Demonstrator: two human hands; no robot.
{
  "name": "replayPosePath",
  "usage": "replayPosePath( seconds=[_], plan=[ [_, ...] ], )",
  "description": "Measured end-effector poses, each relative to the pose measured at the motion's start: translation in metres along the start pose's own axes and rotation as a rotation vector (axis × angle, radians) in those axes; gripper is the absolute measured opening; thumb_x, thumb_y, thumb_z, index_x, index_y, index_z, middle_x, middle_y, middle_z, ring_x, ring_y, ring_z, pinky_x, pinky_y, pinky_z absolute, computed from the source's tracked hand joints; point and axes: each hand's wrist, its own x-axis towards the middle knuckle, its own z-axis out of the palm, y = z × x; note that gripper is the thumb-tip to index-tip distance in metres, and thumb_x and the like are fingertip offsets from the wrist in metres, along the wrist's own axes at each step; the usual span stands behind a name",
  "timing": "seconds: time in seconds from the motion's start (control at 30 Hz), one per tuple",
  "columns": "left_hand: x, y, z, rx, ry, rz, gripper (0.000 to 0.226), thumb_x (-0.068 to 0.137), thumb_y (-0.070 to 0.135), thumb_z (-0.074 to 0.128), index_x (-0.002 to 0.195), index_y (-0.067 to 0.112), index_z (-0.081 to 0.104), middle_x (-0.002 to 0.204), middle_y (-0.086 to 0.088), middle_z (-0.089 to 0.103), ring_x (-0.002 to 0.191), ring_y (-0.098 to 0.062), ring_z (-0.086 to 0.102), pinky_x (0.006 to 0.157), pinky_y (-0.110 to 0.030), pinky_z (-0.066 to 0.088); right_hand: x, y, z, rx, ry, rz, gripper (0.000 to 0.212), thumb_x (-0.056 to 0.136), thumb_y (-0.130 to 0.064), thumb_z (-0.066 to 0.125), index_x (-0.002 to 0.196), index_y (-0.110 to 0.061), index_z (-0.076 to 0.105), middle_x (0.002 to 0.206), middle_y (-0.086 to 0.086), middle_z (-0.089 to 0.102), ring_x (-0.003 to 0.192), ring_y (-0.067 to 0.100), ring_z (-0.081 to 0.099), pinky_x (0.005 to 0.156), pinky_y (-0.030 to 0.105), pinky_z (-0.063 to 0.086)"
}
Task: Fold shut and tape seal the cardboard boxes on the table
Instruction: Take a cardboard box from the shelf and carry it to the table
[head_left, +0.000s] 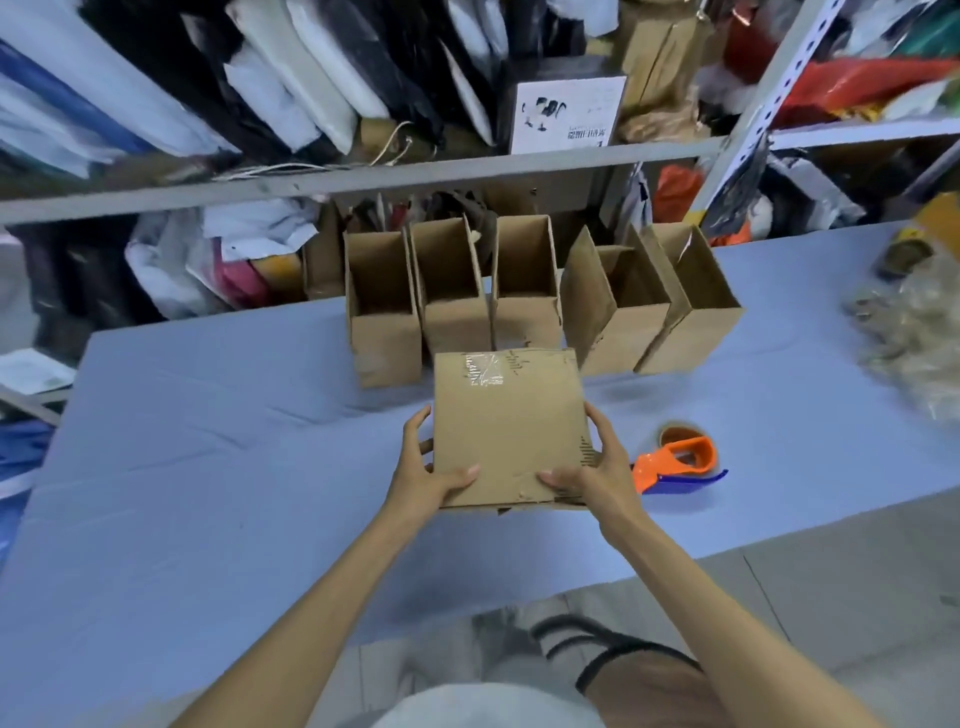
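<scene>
Head view. Box (506, 426) sits between both hands, just short of the row of open boxes (524, 291). Left hand (431, 470) and right hand (597, 467) each clasp a near corner, thumbs on the top face. Broad face up; long axis runs away from the person. Risk: freeing the right hand for the tape dispenser (680, 465), just to its right, may let the box tilt or its flaps spring open.

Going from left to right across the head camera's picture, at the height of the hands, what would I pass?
left hand → cardboard box gripped by both hands → right hand → orange tape dispenser
</scene>
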Motion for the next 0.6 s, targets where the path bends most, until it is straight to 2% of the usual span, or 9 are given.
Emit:
replayPosePath(
  seconds=[0.1,0.23,0.4,0.5,0.6],
  plan=[
    [0.016,-0.003,0.006,0.016,0.001,-0.058,0.101,0.074,0.010,0.082,0.145,0.048,0.020,0.130,0.003,0.047,0.112,-0.016,0.055,0.078,-0.028,0.052,0.022,0.006,-0.006,-0.023,-0.064,0.026,0.090,0.068,0.015,0.072,0.133,-0.039,0.041,0.105,-0.009,0.062,0.088,0.010,0.062,0.057,0.020,0.053],
    [0.035,-0.011,0.012,0.016,0.029,-0.077,0.093,0.077,0.012,0.080,0.144,0.044,0.025,0.135,0.007,0.043,0.117,-0.017,0.050,0.077,-0.021,0.050,0.048,0.012,-0.008,-0.061,-0.102,0.048,0.092,0.067,0.014,0.074,0.135,-0.039,0.041,0.110,-0.008,0.060,0.094,0.016,0.062,0.061,0.023,0.056],
    [0.047,-0.026,0.006,0.036,0.106,-0.080,0.078,0.085,0.018,0.073,0.145,0.038,0.028,0.125,-0.002,0.053,0.103,-0.012,0.056,0.083,-0.031,0.052,0.063,0.027,0.004,-0.121,-0.101,0.105,0.094,0.061,0.009,0.077,0.132,-0.040,0.039,0.105,0.006,0.066,0.093,0.024,0.065,0.064,0.030,0.057],
    [0.050,-0.030,0.001,0.057,0.093,-0.078,0.077,0.085,0.018,0.073,0.145,0.037,0.028,0.122,-0.004,0.055,0.105,-0.017,0.057,0.087,-0.035,0.052,0.068,0.033,0.010,-0.160,-0.075,0.135,0.093,0.062,0.009,0.076,0.130,-0.041,0.039,0.104,0.009,0.066,0.097,0.030,0.063,0.070,0.039,0.057],
    [0.055,-0.030,0.000,0.041,0.054,-0.070,0.078,0.084,0.015,0.073,0.144,0.037,0.028,0.127,-0.006,0.054,0.110,-0.021,0.056,0.086,-0.033,0.051,0.071,0.034,0.010,-0.201,-0.062,0.152,0.092,0.065,0.010,0.076,0.130,-0.043,0.038,0.101,0.010,0.064,0.097,0.031,0.063,0.075,0.048,0.058]
  ],
)
